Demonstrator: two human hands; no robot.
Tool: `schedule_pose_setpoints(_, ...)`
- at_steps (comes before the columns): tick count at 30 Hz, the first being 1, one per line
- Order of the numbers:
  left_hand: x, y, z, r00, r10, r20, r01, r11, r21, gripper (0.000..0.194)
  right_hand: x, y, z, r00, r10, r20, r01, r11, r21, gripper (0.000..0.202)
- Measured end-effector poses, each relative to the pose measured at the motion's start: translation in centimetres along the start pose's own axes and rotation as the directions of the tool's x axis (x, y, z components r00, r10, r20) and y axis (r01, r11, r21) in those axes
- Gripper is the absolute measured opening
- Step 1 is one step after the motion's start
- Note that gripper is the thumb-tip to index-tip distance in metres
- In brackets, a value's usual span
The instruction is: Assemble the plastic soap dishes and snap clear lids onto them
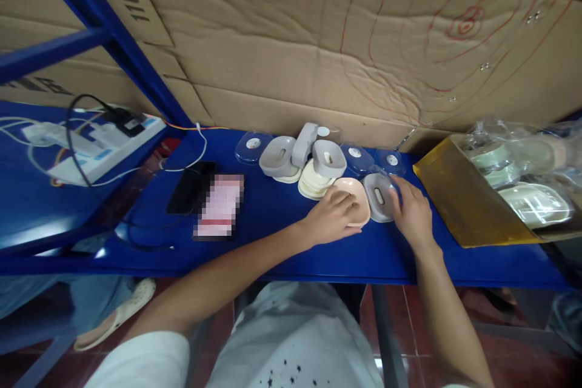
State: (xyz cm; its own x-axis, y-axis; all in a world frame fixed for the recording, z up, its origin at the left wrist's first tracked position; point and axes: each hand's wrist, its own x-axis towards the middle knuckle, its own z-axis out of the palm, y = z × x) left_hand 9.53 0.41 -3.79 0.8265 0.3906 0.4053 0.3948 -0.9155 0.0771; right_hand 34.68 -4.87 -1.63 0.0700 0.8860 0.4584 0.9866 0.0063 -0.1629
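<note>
My left hand (pixel 334 216) is closed on a peach dish (pixel 359 197), fingers over its inside and the thumb at its near edge. Right beside it, a grey dish with a slot (pixel 379 199) stands tilted, and my right hand (pixel 411 209) has its fingers at that dish's right edge, closed on it. Behind them lie more grey slotted dishes (pixel 330 159), one on its side (pixel 304 144), and a stack of cream pieces (pixel 313 182). Clear lids with round stickers (pixel 253 144) rest around the pile.
An open carton (pixel 436 194) of bagged green and clear pieces stands at the right. Phones (pixel 220 205) lie at the left, near a power strip (pixel 109 148) with cables. Cardboard (pixel 273 42) backs the blue table (pixel 291 254). Another person's foot shows lower left.
</note>
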Motion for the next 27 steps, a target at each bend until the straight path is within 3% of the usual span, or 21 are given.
schedule_pose_setpoints(5, -0.4, -0.5, -0.9, 0.998, -0.047, -0.033, 0.045, 0.998, -0.053, 0.038, 0.0, 1.6, 0.2, 0.997, -0.006, -0.078, 0.005, 1.0, -0.003, 0.045)
schedule_pose_setpoints(10, -0.3, -1.1, -2.1, 0.989, -0.109, -0.099, 0.084, 0.969, -0.231, 0.034, -2.5, 0.7, 0.5, 0.959, -0.253, 0.127, 0.244, 0.966, 0.08, 0.046)
schedule_pose_setpoints(14, 0.0, -1.8, -2.7, 0.951, -0.248, -0.183, 0.144, 0.883, -0.447, 0.033, -3.8, 0.1, 0.5, 0.944, -0.281, 0.174, 0.273, 0.96, 0.069, 0.054)
schedule_pose_setpoints(17, 0.1, -2.2, -3.1, 0.924, -0.328, -0.197, 0.177, 0.824, -0.539, 0.04, -3.9, 0.2, 0.3, 0.954, -0.254, 0.161, 0.24, 0.966, 0.098, 0.051)
schedule_pose_setpoints(22, 0.0, -2.4, -3.0, 0.913, -0.364, -0.185, 0.19, 0.779, -0.597, 0.039, -3.5, -0.1, 0.1, 0.981, -0.168, 0.093, 0.143, 0.963, 0.229, 0.045)
schedule_pose_setpoints(24, 0.0, -2.5, -2.8, 0.909, -0.367, -0.197, 0.19, 0.787, -0.587, 0.038, -3.3, -0.4, 0.1, 0.996, -0.084, 0.025, 0.073, 0.952, 0.298, 0.046)
schedule_pose_setpoints(27, 0.1, -2.7, -2.5, 0.903, -0.365, -0.225, 0.176, 0.795, -0.581, 0.04, -2.8, -0.8, 0.1, 0.986, 0.148, -0.071, -0.103, 0.895, 0.434, 0.051)
